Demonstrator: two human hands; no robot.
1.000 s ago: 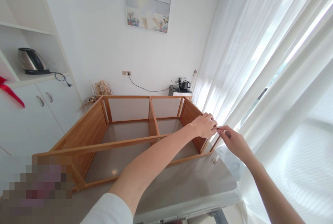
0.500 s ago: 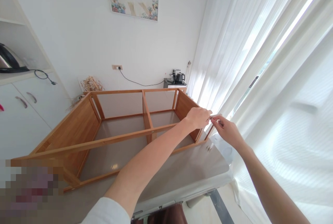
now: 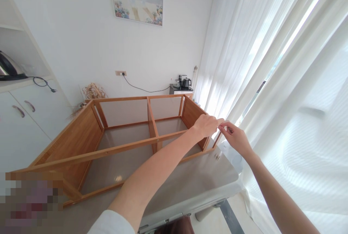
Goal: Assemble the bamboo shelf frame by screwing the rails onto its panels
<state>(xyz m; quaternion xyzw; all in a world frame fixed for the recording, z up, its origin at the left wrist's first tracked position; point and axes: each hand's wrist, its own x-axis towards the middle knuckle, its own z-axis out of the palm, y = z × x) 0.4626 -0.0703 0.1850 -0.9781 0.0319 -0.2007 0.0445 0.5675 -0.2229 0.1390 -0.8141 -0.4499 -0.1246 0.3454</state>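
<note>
A brown wooden furniture frame (image 3: 108, 153) with a crossbar and solid end panels lies on the table (image 3: 187, 178). My left hand (image 3: 206, 125) reaches over its right front corner, fingers curled around the wood there and their tips partly hidden. Just right of it, my right hand (image 3: 233, 135) is closed in a pinch close to the left fingertips. Whatever sits in that pinch is too small and covered to name. Several small screws (image 3: 216, 157) are on the tabletop below my hands.
White curtains (image 3: 274, 118) hang close on the right. A coffee maker and kettle (image 3: 185, 82) stand on a small cabinet behind. On the left are white cupboards (image 3: 24, 118) with another kettle (image 3: 11, 65). A blurred patch (image 3: 29, 205) covers the lower left.
The view has shifted slightly. My right fingers have moved in closer to my left fingertips. The frame and the screws lie as before.
</note>
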